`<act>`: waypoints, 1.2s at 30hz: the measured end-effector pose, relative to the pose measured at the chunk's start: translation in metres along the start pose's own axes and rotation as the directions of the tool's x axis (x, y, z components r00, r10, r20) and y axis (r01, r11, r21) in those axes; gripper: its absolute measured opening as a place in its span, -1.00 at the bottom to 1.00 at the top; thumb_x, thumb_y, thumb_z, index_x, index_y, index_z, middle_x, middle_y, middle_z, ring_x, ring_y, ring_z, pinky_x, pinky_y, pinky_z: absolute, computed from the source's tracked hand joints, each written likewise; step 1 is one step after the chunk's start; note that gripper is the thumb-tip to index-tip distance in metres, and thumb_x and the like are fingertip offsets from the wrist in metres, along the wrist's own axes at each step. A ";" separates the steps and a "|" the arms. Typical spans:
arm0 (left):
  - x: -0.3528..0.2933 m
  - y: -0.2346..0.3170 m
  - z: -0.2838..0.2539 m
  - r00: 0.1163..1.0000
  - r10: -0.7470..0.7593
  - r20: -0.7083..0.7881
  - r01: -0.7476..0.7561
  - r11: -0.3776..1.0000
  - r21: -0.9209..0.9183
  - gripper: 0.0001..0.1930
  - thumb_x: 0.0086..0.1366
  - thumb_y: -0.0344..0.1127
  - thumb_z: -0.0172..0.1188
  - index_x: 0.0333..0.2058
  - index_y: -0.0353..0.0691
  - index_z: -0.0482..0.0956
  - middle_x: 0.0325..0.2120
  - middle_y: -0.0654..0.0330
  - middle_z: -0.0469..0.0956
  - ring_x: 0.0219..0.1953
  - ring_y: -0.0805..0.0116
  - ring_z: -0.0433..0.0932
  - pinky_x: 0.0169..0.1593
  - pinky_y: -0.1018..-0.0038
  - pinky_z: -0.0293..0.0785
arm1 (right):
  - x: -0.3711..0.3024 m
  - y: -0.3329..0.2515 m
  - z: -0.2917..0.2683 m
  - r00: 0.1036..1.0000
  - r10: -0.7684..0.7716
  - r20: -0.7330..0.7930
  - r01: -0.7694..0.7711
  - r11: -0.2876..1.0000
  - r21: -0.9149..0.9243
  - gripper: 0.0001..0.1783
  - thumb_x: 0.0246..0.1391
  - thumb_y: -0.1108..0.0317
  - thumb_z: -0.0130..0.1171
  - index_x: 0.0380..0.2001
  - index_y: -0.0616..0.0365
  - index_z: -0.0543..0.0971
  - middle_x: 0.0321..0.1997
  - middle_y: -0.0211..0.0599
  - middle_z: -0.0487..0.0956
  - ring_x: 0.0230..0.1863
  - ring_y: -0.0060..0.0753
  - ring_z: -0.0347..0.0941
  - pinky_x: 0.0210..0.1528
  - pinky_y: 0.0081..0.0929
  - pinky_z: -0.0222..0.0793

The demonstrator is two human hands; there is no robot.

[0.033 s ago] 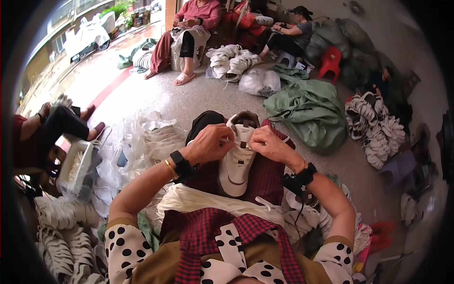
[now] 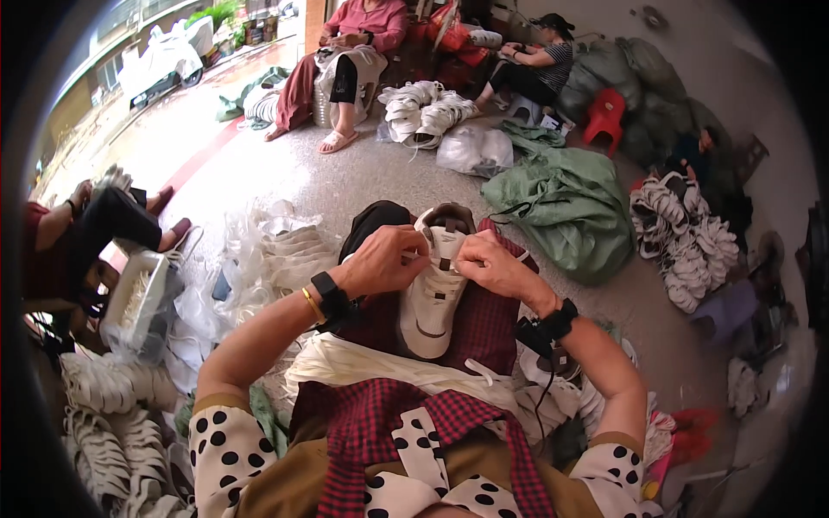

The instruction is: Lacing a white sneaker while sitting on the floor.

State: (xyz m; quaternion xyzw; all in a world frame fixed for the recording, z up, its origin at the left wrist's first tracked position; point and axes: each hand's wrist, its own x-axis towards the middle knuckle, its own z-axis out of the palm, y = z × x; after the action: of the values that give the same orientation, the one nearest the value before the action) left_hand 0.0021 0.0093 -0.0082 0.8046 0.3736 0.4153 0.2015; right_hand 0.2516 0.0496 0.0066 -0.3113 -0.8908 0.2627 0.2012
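1. While both forearms reach in from the lower edge, a cream shoe (image 2: 428,319) sits upright on the person's lap between the two hands, its rounded toe toward the wearer and its dark brown collar (image 2: 447,212) facing away.
2. Left hand (image 2: 389,261): thumb and fingers are pressed together, pinching a white lace (image 2: 418,259) at the shoe's throat. The wrist carries a black band (image 2: 330,297) and, just beside it, a yellow bracelet (image 2: 313,306).
3. Right hand (image 2: 492,266): thumb and fingertips likewise meet in a pinch at the opposite side of the throat, apart from the left hand; what lies between them is largely hidden by the fingers. A second black device (image 2: 547,328) encircles this wrist, with a dark cable hanging below.
4. Beneath the shoe lies a dark red checked cloth (image 2: 488,319); a bundle of pale strips (image 2: 367,367) crosses the lap, nearer to the body than the toe.
5. Surroundings: clear plastic and stacked pale shoe pieces (image 2: 298,257) lie to the left, a green sack (image 2: 570,207) ahead and to the right. Farther off sit a person in a pink top (image 2: 380,24) and another in a striped top (image 2: 557,65), near a red stool (image 2: 603,119).
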 end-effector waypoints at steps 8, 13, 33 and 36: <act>-0.006 -0.017 -0.015 0.969 -0.249 -0.009 0.246 0.962 -0.120 -0.73 0.06 -0.25 0.21 -0.58 -0.41 0.56 -0.73 0.08 0.45 -0.63 0.41 0.42 -0.47 0.35 0.37 | -0.001 -0.017 0.017 0.991 0.046 -0.128 -0.084 0.947 -0.309 -0.78 0.08 0.28 0.17 -0.49 0.23 0.57 -0.25 -0.15 0.53 0.00 -0.09 0.36 0.07 -0.17 0.36; 0.003 -0.017 -0.027 0.900 -0.413 0.137 0.435 0.869 -0.238 -0.72 0.15 -0.23 0.20 -0.58 -0.37 0.59 -0.67 0.36 0.45 -0.57 0.63 0.32 -0.50 0.52 0.24 | 0.001 -0.012 0.015 0.995 -0.008 -0.099 -0.024 0.946 -0.323 -0.79 0.07 0.31 0.17 -0.50 0.25 0.55 -0.27 -0.16 0.51 -0.07 -0.09 0.34 0.02 -0.19 0.35; 0.015 0.012 -0.003 0.962 0.009 0.273 -0.032 0.996 0.082 -0.84 0.03 -0.50 0.21 -0.34 -0.30 0.54 -0.54 0.15 0.48 -0.47 0.27 0.52 -0.34 0.39 0.46 | -0.011 -0.011 -0.006 0.929 0.123 -0.349 -0.124 0.992 0.019 -0.82 0.10 0.36 0.22 -0.38 0.27 0.50 -0.47 -0.20 0.56 -0.45 -0.28 0.55 -0.33 -0.31 0.46; 0.025 0.004 -0.005 0.932 0.054 0.358 -0.112 0.983 0.143 -0.81 -0.02 -0.49 0.22 -0.35 -0.29 0.52 -0.52 0.15 0.47 -0.44 0.23 0.53 -0.33 0.35 0.45 | -0.012 -0.010 0.001 0.937 0.170 -0.306 -0.160 0.985 0.057 -0.78 0.14 0.33 0.20 -0.37 0.29 0.47 -0.52 -0.16 0.56 -0.45 -0.24 0.56 -0.35 -0.27 0.44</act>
State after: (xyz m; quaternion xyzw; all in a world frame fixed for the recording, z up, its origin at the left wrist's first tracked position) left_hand 0.0092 0.0259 0.0095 0.8946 0.3294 0.2410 0.1817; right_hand 0.2554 0.0347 0.0093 -0.4191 -0.8147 0.2405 0.3205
